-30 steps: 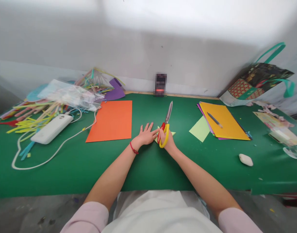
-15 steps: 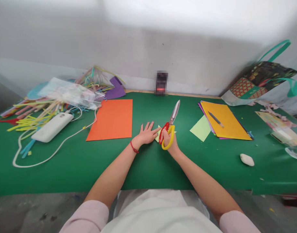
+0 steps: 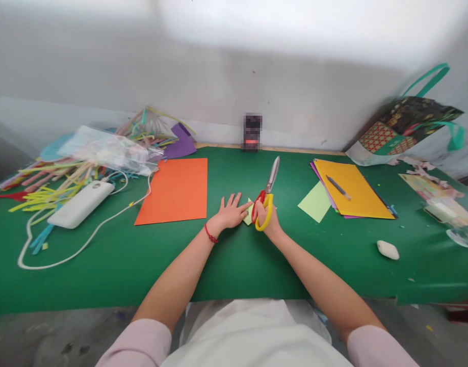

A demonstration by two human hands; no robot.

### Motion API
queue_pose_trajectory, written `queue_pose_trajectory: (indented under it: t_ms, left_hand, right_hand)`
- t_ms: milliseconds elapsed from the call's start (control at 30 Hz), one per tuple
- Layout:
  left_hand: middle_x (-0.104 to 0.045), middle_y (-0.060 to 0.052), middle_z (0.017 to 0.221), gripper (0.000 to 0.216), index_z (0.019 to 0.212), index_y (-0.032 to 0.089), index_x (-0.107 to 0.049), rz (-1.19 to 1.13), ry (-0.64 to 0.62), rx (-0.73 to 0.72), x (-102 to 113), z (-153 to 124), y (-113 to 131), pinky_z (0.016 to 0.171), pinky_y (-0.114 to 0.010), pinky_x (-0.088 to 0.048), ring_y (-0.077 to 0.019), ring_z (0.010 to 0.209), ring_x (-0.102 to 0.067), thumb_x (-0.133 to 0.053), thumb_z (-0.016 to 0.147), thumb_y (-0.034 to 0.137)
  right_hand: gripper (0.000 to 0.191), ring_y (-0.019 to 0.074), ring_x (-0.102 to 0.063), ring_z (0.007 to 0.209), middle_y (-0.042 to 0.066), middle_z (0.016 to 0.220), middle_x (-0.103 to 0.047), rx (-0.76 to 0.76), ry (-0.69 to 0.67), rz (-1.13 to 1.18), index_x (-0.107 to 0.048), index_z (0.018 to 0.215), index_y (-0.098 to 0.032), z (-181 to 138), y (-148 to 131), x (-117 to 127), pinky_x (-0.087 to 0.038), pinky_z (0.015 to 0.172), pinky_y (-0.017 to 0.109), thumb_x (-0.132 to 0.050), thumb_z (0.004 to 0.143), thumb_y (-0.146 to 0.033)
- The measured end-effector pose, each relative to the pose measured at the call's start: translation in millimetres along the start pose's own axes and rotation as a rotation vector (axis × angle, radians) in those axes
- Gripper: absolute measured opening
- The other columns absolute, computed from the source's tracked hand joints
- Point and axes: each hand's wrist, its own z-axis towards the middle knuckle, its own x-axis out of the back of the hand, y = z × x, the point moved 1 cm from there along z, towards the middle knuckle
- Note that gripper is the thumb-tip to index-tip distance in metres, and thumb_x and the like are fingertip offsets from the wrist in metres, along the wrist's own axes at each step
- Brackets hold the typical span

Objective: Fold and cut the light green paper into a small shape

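My left hand [image 3: 231,212] lies flat with fingers spread on the green table [image 3: 234,265], its fingertips pressing a small light-green paper piece [image 3: 250,214]. My right hand [image 3: 267,223] is closed round the red and yellow handles of a pair of scissors [image 3: 267,196]. The blades are shut and point up and away, raised off the table just right of the paper piece. Most of the paper piece is hidden by my two hands.
An orange sheet [image 3: 176,190] lies left of my hands. A white power bank [image 3: 80,203] with a cable sits by a heap of coloured strips [image 3: 58,178]. At the right lie a yellow sheet stack with a pen [image 3: 338,188], a light-green sheet [image 3: 315,202], a white eraser [image 3: 387,250] and a patterned bag [image 3: 404,127].
My right hand has lifted the scissors off the table and tilted the blades up and to the right. My left hand has stayed on the paper piece.
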Motion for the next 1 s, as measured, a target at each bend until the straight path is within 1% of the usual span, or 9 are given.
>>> queue_pose_trajectory:
  t_ms: [67,200,367,500,633,700,867,933,1000]
  left_hand:
    - [-0.002,-0.001,0.159,0.050,0.146,0.039,-0.022,0.004,-0.014,0.003,0.8,-0.6,0.5,0.111,-0.058,-0.005,-0.0289,0.144,0.003,-0.025,0.096,0.039]
    - [-0.001,-0.002,0.158,0.050,0.147,0.038,-0.021,0.005,-0.008,0.005,0.9,-0.3,0.1,0.111,-0.058,-0.005,-0.0295,0.144,0.003,-0.024,0.096,0.039]
    - [-0.003,0.000,0.159,0.050,0.146,0.040,-0.021,0.019,-0.005,-0.005,-1.0,0.8,-2.0,0.111,-0.059,-0.006,-0.0293,0.144,0.002,-0.024,0.096,0.041]
    - [-0.003,0.000,0.159,0.050,0.146,0.040,-0.020,0.022,-0.003,0.006,0.0,-0.2,-1.9,0.111,-0.059,-0.007,-0.0295,0.144,0.002,-0.024,0.096,0.040]
    - [0.000,-0.001,0.158,0.050,0.146,0.039,-0.020,0.019,-0.019,0.010,1.2,-0.8,-1.1,0.111,-0.058,-0.005,-0.0297,0.144,0.003,-0.025,0.096,0.040]
    - [0.000,-0.001,0.158,0.050,0.147,0.039,-0.020,0.019,-0.015,0.008,0.4,-0.8,-1.7,0.112,-0.058,-0.004,-0.0298,0.144,0.003,-0.025,0.096,0.040]
    - [-0.004,-0.002,0.159,0.049,0.146,0.039,-0.021,0.029,0.046,-0.012,-4.4,-3.1,-4.6,0.111,-0.059,-0.005,-0.0301,0.144,0.002,-0.023,0.097,0.040]
    - [-0.005,-0.003,0.159,0.050,0.147,0.038,-0.021,0.014,0.088,-0.027,-5.2,-4.3,-4.7,0.112,-0.058,-0.006,-0.0300,0.144,0.000,-0.025,0.097,0.040]
    - [-0.003,-0.004,0.159,0.055,0.148,0.034,-0.016,-0.024,0.162,-0.052,-4.7,-4.7,-4.2,0.114,-0.053,-0.009,-0.0280,0.145,0.000,-0.031,0.096,0.040]
  right_hand:
    - [0.023,0.0138,-0.048,0.038,-0.004,0.036,-0.043,0.025,0.026,0.003,-0.035,0.059,-0.026,4.0,-0.2,4.8,-0.044,0.047,0.027,-0.039,0.081,-0.029]
    - [0.018,0.0137,-0.046,0.036,-0.006,0.035,-0.043,-0.048,0.000,-0.035,-0.037,0.062,-0.026,7.5,2.7,11.5,-0.042,0.046,0.027,-0.041,0.080,-0.027]
    - [0.023,0.0145,-0.049,0.041,-0.004,0.037,-0.044,0.020,0.115,-0.010,-0.036,0.058,-0.026,13.8,1.3,16.8,-0.045,0.051,0.028,-0.038,0.081,-0.027]
    - [0.016,0.0146,-0.046,0.036,-0.006,0.034,-0.042,-0.066,0.083,-0.015,-0.036,0.063,-0.026,19.1,3.5,17.9,-0.042,0.047,0.028,-0.040,0.079,-0.026]
    - [0.016,0.0148,-0.049,0.038,-0.006,0.037,-0.045,-0.021,0.134,0.010,-0.037,0.065,-0.026,20.7,5.7,17.9,-0.043,0.049,0.028,-0.039,0.080,-0.027]
    - [0.014,0.0150,-0.048,0.036,-0.007,0.036,-0.044,-0.062,0.126,-0.002,-0.038,0.066,-0.026,20.6,9.0,15.5,-0.043,0.048,0.029,-0.041,0.079,-0.027]
    - [0.026,0.0154,-0.049,0.040,-0.004,0.034,-0.045,-0.085,0.118,-0.005,-0.037,0.055,-0.026,23.1,19.4,15.0,-0.045,0.055,0.030,-0.041,0.081,-0.028]
    - [0.034,0.0152,-0.049,0.041,-0.002,0.033,-0.043,-0.065,0.154,-0.004,-0.034,0.049,-0.026,27.8,22.0,23.5,-0.046,0.059,0.031,-0.040,0.082,-0.031]
    - [0.036,0.0153,-0.046,0.038,-0.003,0.032,-0.039,-0.077,0.181,0.002,-0.032,0.050,-0.026,34.7,24.3,37.3,-0.044,0.054,0.031,-0.041,0.083,-0.036]
